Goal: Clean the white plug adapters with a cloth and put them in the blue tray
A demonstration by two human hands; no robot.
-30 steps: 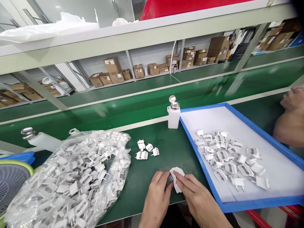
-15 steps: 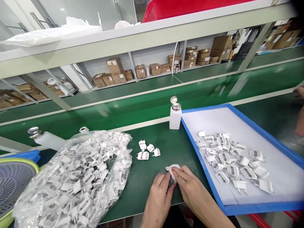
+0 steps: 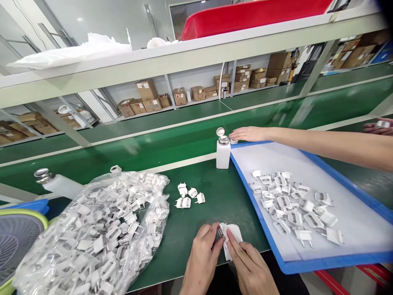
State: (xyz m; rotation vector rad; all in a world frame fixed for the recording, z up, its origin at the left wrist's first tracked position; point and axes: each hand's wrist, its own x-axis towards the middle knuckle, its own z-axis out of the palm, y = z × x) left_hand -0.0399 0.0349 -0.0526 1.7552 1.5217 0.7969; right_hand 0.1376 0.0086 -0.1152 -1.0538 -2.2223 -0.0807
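Note:
My left hand [image 3: 204, 256] pinches a small plug housing [image 3: 220, 230] near the table's front edge. In my right hand [image 3: 248, 262] is a white cloth [image 3: 235, 232], its fingers pressed on it beside the housing. Several white plug housings [image 3: 183, 202] lie on the green table to the upper left of my hands. A clear bag [image 3: 101, 233] full of such housings fills the left side. On the right, more of them [image 3: 294, 218] are spread in a blue-rimmed white tray [image 3: 278, 252].
A white pump bottle [image 3: 223, 153] stands by the tray's left corner; another [image 3: 63, 185] leans behind the bag. Another person's arm [image 3: 322, 143] crosses the tray's back, its hand beside the upright bottle. A green-rimmed basket [image 3: 21, 229] sits at far left.
Another person's arm has come in from the right over the tray's back. My right hand has moved down and now lies on the cloth, which shows more spread out. The view has shifted slightly.

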